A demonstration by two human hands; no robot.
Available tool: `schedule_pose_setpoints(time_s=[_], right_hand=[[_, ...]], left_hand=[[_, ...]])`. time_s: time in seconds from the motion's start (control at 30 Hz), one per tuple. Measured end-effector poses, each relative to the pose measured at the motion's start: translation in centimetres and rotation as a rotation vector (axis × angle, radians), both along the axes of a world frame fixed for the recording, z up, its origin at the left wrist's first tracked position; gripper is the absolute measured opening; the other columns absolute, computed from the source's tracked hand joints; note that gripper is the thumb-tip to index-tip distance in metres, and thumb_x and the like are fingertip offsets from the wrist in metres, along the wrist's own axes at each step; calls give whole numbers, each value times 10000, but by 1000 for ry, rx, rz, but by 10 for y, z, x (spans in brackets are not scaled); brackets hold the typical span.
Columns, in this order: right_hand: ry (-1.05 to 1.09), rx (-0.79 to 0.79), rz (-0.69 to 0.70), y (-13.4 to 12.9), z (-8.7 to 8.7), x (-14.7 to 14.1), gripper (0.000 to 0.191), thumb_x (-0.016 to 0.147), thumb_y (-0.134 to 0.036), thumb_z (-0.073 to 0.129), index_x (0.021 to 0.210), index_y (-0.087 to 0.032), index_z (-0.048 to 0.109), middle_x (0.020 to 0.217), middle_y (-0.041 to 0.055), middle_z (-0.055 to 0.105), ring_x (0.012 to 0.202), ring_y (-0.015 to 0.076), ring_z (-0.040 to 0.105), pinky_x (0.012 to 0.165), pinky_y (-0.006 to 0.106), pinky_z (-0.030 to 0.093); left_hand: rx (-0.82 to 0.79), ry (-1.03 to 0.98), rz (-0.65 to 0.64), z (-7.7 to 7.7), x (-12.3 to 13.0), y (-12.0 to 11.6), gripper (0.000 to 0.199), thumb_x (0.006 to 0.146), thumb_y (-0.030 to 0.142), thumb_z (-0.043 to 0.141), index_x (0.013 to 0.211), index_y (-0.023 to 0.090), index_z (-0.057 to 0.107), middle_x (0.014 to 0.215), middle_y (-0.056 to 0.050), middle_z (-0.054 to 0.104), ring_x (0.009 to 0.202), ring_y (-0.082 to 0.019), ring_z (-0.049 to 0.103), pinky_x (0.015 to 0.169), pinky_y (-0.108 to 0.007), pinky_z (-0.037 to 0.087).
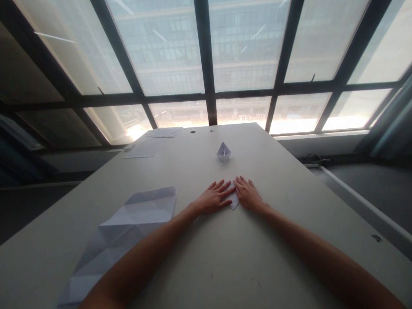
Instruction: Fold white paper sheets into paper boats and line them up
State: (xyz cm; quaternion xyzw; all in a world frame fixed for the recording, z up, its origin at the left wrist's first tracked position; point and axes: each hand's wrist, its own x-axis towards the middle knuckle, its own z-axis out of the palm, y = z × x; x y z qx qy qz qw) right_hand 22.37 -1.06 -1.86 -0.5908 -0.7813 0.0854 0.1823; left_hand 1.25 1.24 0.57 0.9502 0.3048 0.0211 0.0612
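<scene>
A small folded piece of white paper (234,201) lies flat on the white table (206,266), mostly hidden under my hands. My left hand (215,198) rests on its left side, palm down, with the fingers spread. From the right, my right hand (247,193) presses on the same paper, its fingers stretched forward and close together. Only a pointed lower corner and a strip between the hands show. Beyond them stands a folded paper shape (223,152), pointed at the top like a small pyramid.
A large creased paper sheet (128,227) lies at the left, partly behind my left forearm. Further back at the left are several flat sheets (143,149). Tall windows (174,47) rise past the table's far edge. A dark cable (317,159) lies beyond the right edge.
</scene>
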Motion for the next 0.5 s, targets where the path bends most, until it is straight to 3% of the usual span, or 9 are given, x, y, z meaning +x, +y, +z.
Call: schedule_pose_setpoints(time_s=[0.23, 0.5], right_hand=[[-62, -35, -92, 1, 1, 0, 484, 1001, -285, 322, 1460, -202, 448, 1575, 147, 301, 1470, 305, 199, 1164, 531, 154], [-64, -25, -176, 1, 0, 3, 488, 994, -264, 333, 1463, -198, 451, 1566, 158, 317, 1461, 323, 223, 1163, 528, 157]], left_hand=[[6, -5, 120, -6, 2, 1, 765, 976, 663, 170, 1575, 190, 111, 1623, -93, 138, 1504, -266, 75, 1190, -471, 53], [15, 15, 330, -12, 3, 2, 948, 912, 753, 200, 1555, 59, 149, 1605, -204, 103, 1497, -334, 62, 1176, -547, 61]])
